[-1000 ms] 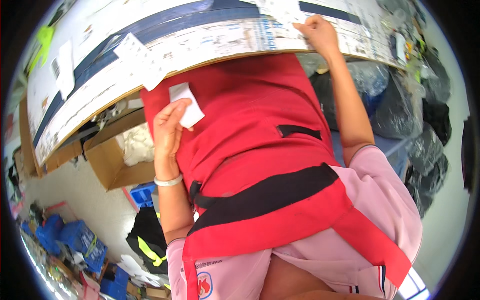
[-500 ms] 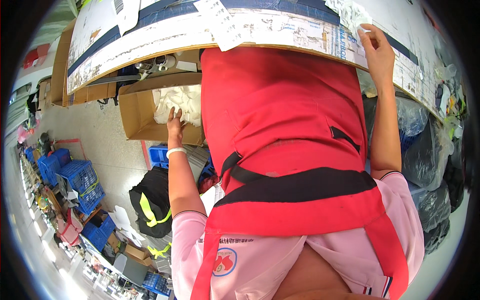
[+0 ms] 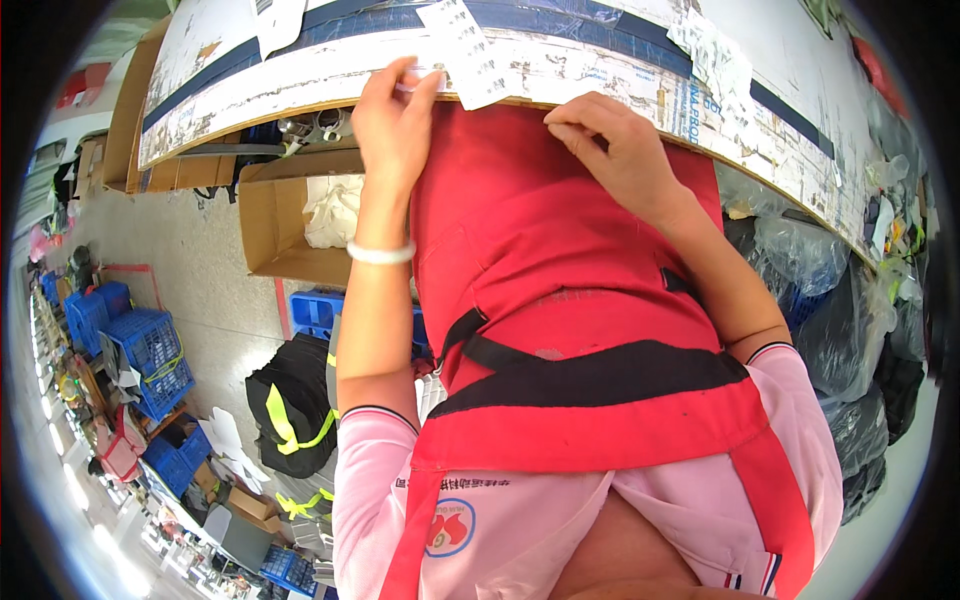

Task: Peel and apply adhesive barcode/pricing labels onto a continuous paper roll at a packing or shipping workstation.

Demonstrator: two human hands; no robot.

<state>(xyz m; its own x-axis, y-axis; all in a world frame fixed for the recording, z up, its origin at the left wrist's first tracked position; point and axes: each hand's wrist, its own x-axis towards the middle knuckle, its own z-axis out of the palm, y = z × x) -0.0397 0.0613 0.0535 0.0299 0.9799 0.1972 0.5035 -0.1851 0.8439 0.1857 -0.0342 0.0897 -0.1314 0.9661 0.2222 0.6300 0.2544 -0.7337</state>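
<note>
My left hand (image 3: 392, 130) is at the table's front edge, just left of a white sheet with rows of small dark print (image 3: 466, 55). Its thumb and fingers are bent toward each other, and something small and pale seems to be between them, too unclear to name. Over the red apron (image 3: 580, 230), my right hand (image 3: 622, 155) has its thumb and fingertips pinched together below the table edge; what they hold, if anything, cannot be made out. A heap of white printed labels (image 3: 712, 55) lies on the table, beyond my right hand.
The worn white table (image 3: 560, 75) has dark blue tape along it. Below its left side stands a cardboard box (image 3: 275, 215) with white pieces (image 3: 333, 212). Black bundles with yellow bands (image 3: 290, 405) and blue crates (image 3: 155, 360) are left; clear plastic bags (image 3: 840, 310) are right.
My left hand has come up from the cardboard box to the table edge. My right hand has left the heap of labels and moved left and nearer, its fingers now pinched.
</note>
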